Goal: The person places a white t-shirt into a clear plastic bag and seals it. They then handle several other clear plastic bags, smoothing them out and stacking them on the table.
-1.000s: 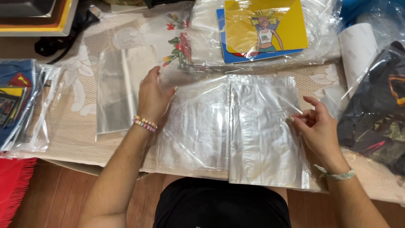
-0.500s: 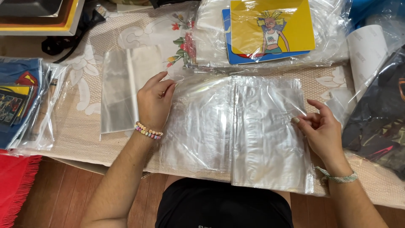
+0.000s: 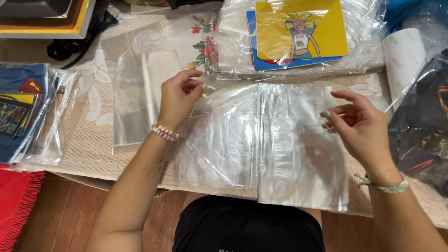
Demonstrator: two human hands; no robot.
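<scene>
Pinching the top left corner of the clear plastic bags (image 3: 261, 140) lying on the table (image 3: 93, 154) before me, my left hand (image 3: 179, 95) grips it; farther right, my right hand (image 3: 357, 126) hovers loose-fingered just beside their right edge.

This looked like a room in a home where someone packed things to sell. A table (image 3: 93, 154) wore a lacy cloth with flowers (image 3: 205, 44) on it, and a wooden floor (image 3: 70, 210) showed below. Clear plastic bags (image 3: 261, 140) lay in flat piles (lots of them). Bagged comic-style shirts (image 3: 23, 107) sat at one side, a bagged cartoon picture (image 3: 298, 32) at the back, and a red fringed cloth (image 3: 18, 205) hung low.
</scene>
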